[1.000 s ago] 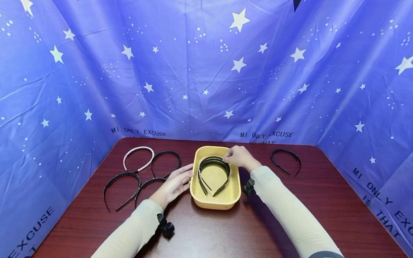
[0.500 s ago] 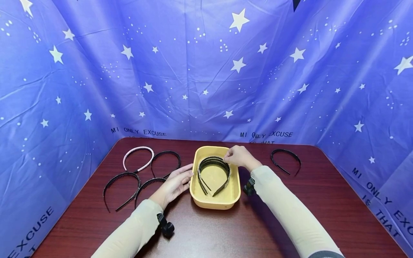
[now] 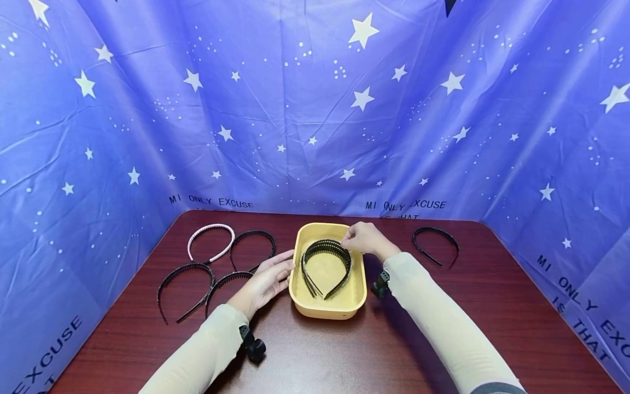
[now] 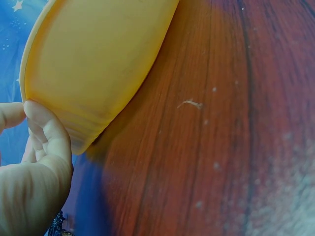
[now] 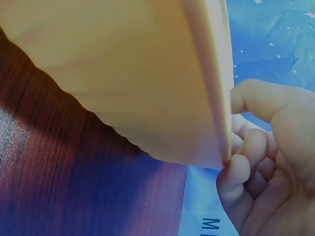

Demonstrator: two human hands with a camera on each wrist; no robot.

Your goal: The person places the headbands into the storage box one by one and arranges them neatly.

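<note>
In the head view, a yellow plastic basin (image 3: 327,312) stands on the table with several nested black toothed headbands (image 3: 326,244) lying in it. My right hand (image 3: 368,239) reaches over the basin's right rim, and its fingertips pinch a headband at the upper right of the stack. In the right wrist view the basin wall (image 5: 123,73) hides what those curled fingers (image 5: 246,152) hold. My left hand (image 3: 263,282) lies at the basin's left side, fingers extended, fingertips touching the rim. The left wrist view shows the fingers (image 4: 47,118) against the basin's edge (image 4: 88,59).
Left of the basin lie a pink-and-black headband (image 3: 211,227) and black headbands (image 3: 184,268), the nearest partly hidden behind my left hand. Another black headband (image 3: 435,232) lies at right. A blue star-patterned cloth (image 3: 315,109) surrounds the reddish-brown table (image 3: 320,361).
Inside the basin, the loose leg of a headband has shifted slightly toward the others, so the ends sit closer together. Both hands stay in nearly the same place.
</note>
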